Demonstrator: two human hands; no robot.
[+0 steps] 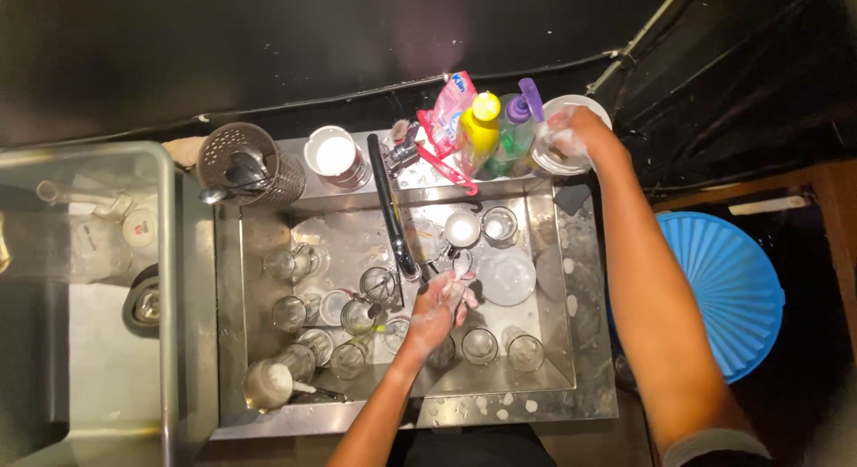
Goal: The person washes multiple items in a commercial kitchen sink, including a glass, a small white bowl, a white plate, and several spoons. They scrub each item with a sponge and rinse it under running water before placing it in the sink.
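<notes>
My left hand [439,308] is soapy and hangs over the middle of the steel sink [562,342], just below the black tap [389,208], fingers loosely apart above several drinking glasses [479,346]. My right hand [571,132] reaches to the back ledge and rests in or on a white bowl [585,105], foam on the fingers; what it grips there I cannot tell. Beside that hand stand a purple-capped green bottle [516,132], a yellow bottle [479,132] and a pink pouch [446,110].
A perforated metal cutlery holder [241,163] and a white cup [332,154] stand on the back ledge. A clear plastic crate [85,217] with glassware sits at the left. A blue ribbed lid or bin [723,288] is at the right, by a wooden edge.
</notes>
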